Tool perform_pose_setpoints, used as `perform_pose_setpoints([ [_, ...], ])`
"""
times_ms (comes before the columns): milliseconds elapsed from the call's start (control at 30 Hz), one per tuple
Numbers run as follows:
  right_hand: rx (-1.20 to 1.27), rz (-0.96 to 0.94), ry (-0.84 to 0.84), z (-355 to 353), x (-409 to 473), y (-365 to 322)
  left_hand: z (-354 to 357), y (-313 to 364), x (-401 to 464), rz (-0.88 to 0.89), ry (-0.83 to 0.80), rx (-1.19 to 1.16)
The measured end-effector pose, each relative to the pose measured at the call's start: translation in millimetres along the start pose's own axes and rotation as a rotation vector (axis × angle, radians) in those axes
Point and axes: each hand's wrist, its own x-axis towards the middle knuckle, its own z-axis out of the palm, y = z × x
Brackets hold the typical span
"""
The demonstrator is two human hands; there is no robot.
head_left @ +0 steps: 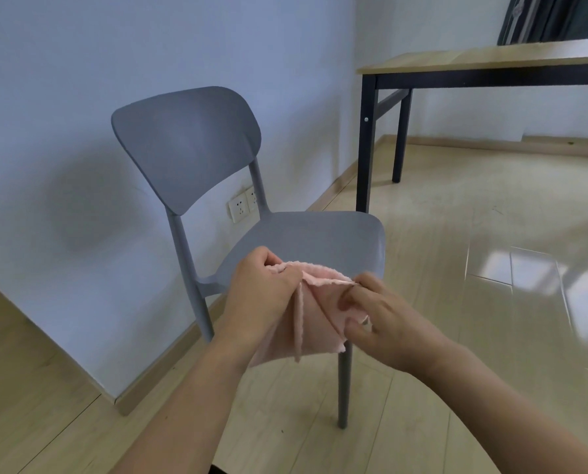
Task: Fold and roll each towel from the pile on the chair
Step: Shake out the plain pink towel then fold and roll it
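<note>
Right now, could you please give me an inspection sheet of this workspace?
Surface: grey chair, seat bare where visible; near edge hidden by hands.
Job's things: one pink towel, held in the air in front of the seat, partly folded, lower part hanging.
Clutter: nothing seen.
Grippers: left hand grips the towel's top left; right hand pinches its right edge.
Cables: nothing seen; wall sockets behind the chair.
Surroundings: wooden table with black legs at right, white wall, wood floor, dark curtain.

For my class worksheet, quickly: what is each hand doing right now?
Left hand: grips the pink towel at its top edge.
Right hand: pinches the towel's other top corner.
</note>
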Motion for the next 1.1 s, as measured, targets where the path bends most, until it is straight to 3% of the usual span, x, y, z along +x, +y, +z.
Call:
perform_pose_setpoints([
  [167, -0.169, -0.023, -0.062, 18.2, 3.1, -4.6, 0.6, 20.7, 0.7, -0.158, -0.114, -0.382],
  [333, -0.115, 0.042, 0.093, 32.2, 8.9, 1.6, 8.6, 12.6, 4.1, -0.220, -0.133, -0.455],
  [433, -0.136, 0.005, 0.161, 29.8, 8.3, 6.7, 8.3, 3.0, 6.0, -0.183, -0.116, -0.389],
  [567, -0.010, -0.067, 0.095, 21.8, 9.6, 16.7, 0.1, -12.3, 8.9, -0.137, -0.134, -0.323],
  [733, 0.119, -0.053, 0.087, 8.1, 8.3, 23.6, -8.5, -36.3, 14.9, 0.212, -0.273, 0.156],
  [933, 0.148, -0.020, 0.074, -10.2, 5.2, 22.5, -9.1, -41.6, 18.3, 0.336, -0.413, 0.436],
  [1000, 0.191, 0.071, 0.010, -19.2, 6.5, 17.4, -8.3, -40.7, 19.5, 0.295, -0.419, 0.435],
  [1100, 0.231, 0.201, -0.014, -31.2, 13.3, 17.9, -5.9, -38.0, 21.6, 0.116, -0.394, 0.157],
])
